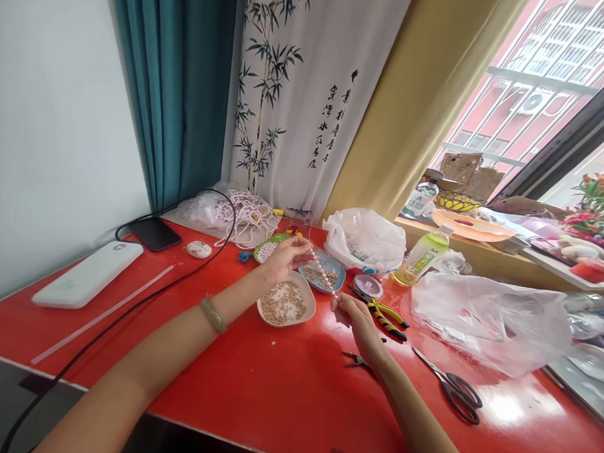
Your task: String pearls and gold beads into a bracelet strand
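1. A string of pale beads (324, 277) is stretched on a slant between two bare hands, held above a red table (255, 391).
2. Its upper end is pinched at the closed fingertips of the left hand (289, 256); a greenish bangle (213, 315) is worn on that forearm.
3. Its lower end is gripped between the closed thumb and fingers of the right hand (354, 314), placed nearer the table's front edge.
4. Beneath the string, gold-toned beads are held in a blue dish (341, 273); more are spread in a white bowl (309, 305) just beside it, below the left hand.
5. A green dish (279, 238) of pale beads is partly hidden by the left hand.
6. To the right, yellow-and-black pliers (385, 317) are laid near a round case (368, 286), with black-handled scissors (457, 393) set farther off; another tool (359, 360) is partly covered by the right forearm.
7. Toward the back, loose strands of beads (252, 214) are heaped at left, while a white plastic bag (364, 239) and a green-labelled bottle (423, 255) are seen at right.
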The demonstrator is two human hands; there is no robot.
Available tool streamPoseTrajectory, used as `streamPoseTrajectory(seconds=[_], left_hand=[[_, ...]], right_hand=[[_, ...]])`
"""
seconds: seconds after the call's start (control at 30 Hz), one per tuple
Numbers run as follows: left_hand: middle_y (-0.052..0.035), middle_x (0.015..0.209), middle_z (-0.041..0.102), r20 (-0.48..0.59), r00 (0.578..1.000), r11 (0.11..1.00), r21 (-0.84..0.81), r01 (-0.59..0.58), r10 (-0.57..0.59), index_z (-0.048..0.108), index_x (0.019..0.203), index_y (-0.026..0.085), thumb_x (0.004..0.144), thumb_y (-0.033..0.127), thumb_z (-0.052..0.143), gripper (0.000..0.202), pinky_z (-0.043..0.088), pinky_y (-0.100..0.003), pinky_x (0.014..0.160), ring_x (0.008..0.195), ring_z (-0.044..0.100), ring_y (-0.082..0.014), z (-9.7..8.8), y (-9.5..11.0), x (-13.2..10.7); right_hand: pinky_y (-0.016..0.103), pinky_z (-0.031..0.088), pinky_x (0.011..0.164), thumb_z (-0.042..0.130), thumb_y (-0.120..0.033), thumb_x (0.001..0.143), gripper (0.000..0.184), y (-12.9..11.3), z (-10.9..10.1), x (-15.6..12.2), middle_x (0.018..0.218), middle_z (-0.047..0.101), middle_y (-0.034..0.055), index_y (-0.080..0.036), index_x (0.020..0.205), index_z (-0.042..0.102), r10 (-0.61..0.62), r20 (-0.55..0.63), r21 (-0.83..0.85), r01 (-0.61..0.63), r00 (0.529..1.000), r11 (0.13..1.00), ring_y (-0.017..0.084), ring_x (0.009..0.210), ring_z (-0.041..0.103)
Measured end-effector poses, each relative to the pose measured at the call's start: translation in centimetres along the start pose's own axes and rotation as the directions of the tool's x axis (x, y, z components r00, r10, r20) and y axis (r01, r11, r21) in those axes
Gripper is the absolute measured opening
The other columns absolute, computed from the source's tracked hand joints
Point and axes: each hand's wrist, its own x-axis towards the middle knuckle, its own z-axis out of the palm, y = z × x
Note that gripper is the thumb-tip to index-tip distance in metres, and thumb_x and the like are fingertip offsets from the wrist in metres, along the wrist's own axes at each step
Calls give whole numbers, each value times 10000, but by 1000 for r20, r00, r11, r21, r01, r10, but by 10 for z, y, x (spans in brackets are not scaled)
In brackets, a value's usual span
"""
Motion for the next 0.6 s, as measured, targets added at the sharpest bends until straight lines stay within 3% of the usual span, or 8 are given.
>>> streamPoseTrajectory(seconds=[0.13, 0.4, 0.6], left_hand=[[17, 667, 576, 3, 1000, 1000, -1, 1, -1, 513, 668, 151, 646, 146, 660, 149, 473, -220, 648, 621, 612, -104, 2, -2, -1], [16, 665, 582, -22, 1000, 1000, 13, 10, -10, 516, 669, 152, 647, 149, 660, 146, 463, -208, 626, 621, 618, -107, 3, -4, -1], [11, 676, 588, -31, 999, 998, 46, 31, -30, 513, 685, 160, 650, 168, 661, 152, 464, -220, 610, 642, 636, -136, 2, -9, -2]], right_hand=[[257, 293, 539, 352, -186, 683, 162, 4, 0, 2, 536, 412, -23, -186, 555, 452, -19, 21, 23, 18, 1000, 1000, 118, 520, 363], [257, 175, 458, 388, -304, 774, 255, 6, -1, 3, 478, 232, -60, -178, 608, 534, -38, -89, -16, 36, 995, 999, 106, 450, 221], [257, 240, 482, 392, -221, 687, 172, 7, -2, 4, 492, 370, -31, -184, 552, 492, -35, -94, -13, 33, 995, 999, 118, 476, 315]])
